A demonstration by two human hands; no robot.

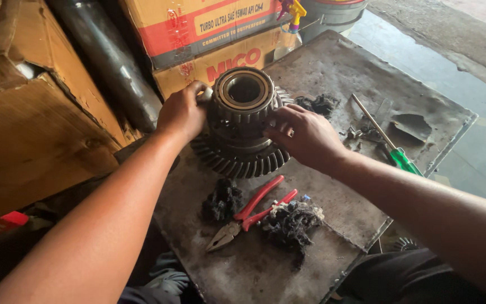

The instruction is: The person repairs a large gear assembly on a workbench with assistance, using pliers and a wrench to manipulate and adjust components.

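A dark grey toothed steel gear assembly [240,126] with a brass-coloured bearing ring stands on the stained grey metal bench [333,67], near red-handled pliers [251,213], a green-handled screwdriver [389,141] and black greasy rag wads [291,222].

Both hands on the gear assembly [242,121]: left hand [182,112] grips its left side, right hand [305,137] its right, fingers on the toothed upper section. It sits upright on a grimy metal plate [333,73]. Red-handled pliers [247,214] lie near it, between two dirty rag wads [292,222]. Green-handled screwdriver [388,141] off to the right. Cardboard boxes [209,34] behind.
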